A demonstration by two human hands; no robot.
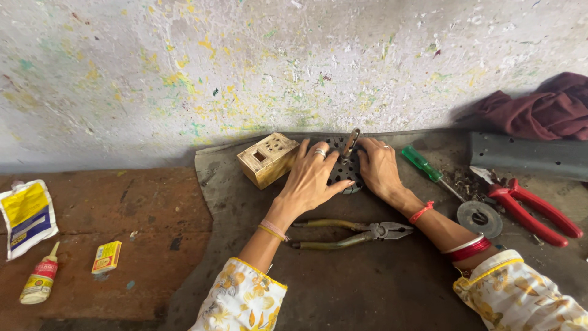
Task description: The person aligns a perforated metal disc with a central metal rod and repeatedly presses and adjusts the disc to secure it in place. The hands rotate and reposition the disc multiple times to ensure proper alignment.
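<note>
Right of frame: green-handled screwdriver, red-handled cutters, maroon cloth. Centre: olive-handled pliers. Lower corners: white sleeves with yellow flowers.

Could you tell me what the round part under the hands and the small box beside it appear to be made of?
The round perforated part, held by the left hand and right hand, looks like dark, dull metal, with a shaft standing up from its centre. The small box seems pale, unfinished wood, judging by its matte, scuffed faces.

Workshop: pliers, screwdriver, paint-flecked wall
</note>
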